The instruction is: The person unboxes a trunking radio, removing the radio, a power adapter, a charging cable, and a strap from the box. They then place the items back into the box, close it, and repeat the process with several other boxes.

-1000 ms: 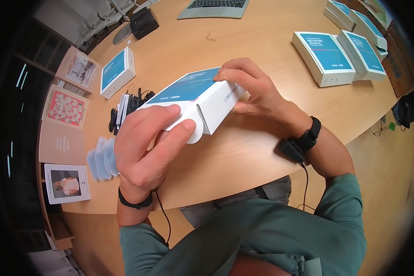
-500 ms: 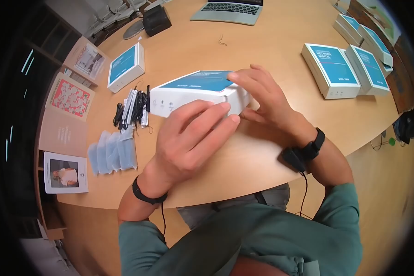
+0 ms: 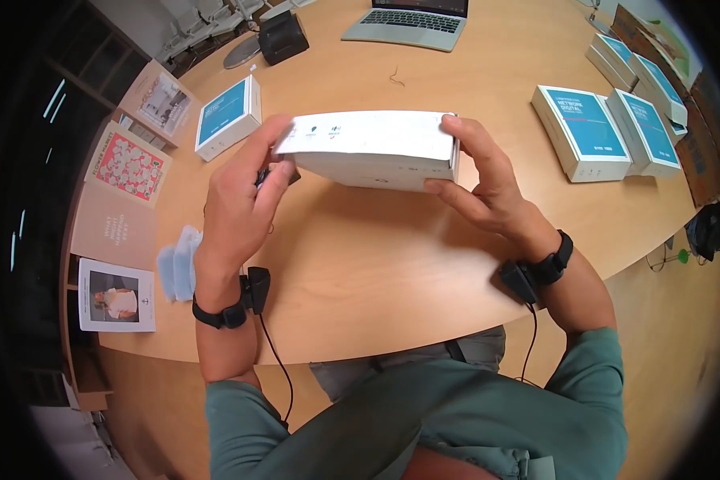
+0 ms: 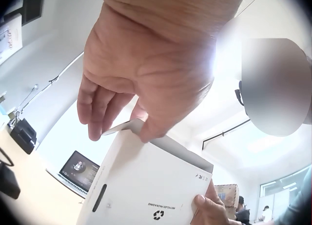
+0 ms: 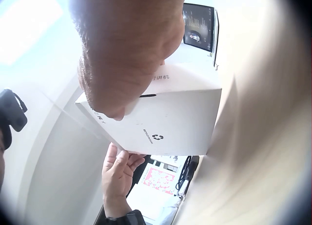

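Observation:
I hold a white cardboard box (image 3: 372,148) up above the wooden table (image 3: 376,256), turned so its white underside with a recycling mark (image 4: 158,214) faces up. My left hand (image 3: 244,196) grips the box's left end, thumb and fingers curled over the edge (image 4: 124,125). My right hand (image 3: 476,180) grips the right end, fingers above and thumb below. In the right wrist view the box (image 5: 168,115) fills the middle, with my left hand (image 5: 119,169) behind it.
Several matching blue-and-white boxes (image 3: 580,132) lie at the right, one more (image 3: 228,116) at the left. A laptop (image 3: 412,20) and a black device (image 3: 284,36) sit at the far edge. Clear bags (image 3: 180,260), black cables and printed booklets (image 3: 128,164) lie left.
The box has been flipped over, its blue face replaced by the white underside. My left hand moved from the near side to the left end; both hands lifted it.

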`<state>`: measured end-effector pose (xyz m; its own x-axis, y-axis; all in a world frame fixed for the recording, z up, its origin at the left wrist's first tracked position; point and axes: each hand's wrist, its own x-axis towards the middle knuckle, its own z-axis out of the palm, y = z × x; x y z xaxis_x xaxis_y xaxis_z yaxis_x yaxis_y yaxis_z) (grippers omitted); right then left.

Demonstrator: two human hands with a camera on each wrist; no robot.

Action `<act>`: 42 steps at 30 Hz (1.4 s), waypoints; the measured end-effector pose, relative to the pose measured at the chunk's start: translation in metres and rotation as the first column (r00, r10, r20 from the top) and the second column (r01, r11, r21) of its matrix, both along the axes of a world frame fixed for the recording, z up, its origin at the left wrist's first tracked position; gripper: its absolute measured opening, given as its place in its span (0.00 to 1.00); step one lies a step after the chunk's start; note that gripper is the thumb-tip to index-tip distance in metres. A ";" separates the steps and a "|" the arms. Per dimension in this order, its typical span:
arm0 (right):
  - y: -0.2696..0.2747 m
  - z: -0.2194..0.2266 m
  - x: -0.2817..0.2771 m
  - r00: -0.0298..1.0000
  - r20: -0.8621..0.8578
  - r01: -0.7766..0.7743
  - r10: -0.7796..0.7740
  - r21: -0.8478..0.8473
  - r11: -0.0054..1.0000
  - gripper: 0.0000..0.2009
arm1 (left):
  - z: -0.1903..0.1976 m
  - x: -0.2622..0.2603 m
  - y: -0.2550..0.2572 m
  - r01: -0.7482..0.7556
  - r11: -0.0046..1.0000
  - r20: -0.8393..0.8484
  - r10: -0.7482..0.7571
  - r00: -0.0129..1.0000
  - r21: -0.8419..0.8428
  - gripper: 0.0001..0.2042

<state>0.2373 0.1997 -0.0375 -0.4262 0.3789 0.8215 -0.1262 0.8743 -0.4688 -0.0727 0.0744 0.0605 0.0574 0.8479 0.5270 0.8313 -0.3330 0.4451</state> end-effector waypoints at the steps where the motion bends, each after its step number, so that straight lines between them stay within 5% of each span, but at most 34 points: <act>1: 0.000 0.001 0.000 1.000 0.004 -0.009 0.009 -0.014 1.000 0.40 | 0.001 0.001 -0.002 -0.032 0.995 0.039 0.036 0.999 -0.093 0.21; 11: -0.004 0.017 0.006 0.997 0.081 0.004 -0.008 0.056 0.998 0.43 | -0.009 -0.009 0.008 -0.041 0.990 0.063 0.032 0.998 0.137 0.13; 16: -0.006 0.016 0.003 0.995 0.093 -0.059 0.048 0.130 0.990 0.45 | -0.008 -0.002 0.006 -0.185 0.922 0.032 0.186 0.982 0.341 0.11; 42: -0.003 0.004 0.002 0.998 0.058 0.017 -0.022 0.076 0.997 0.47 | -0.010 0.003 0.002 -0.186 0.949 0.143 0.154 0.978 0.256 0.11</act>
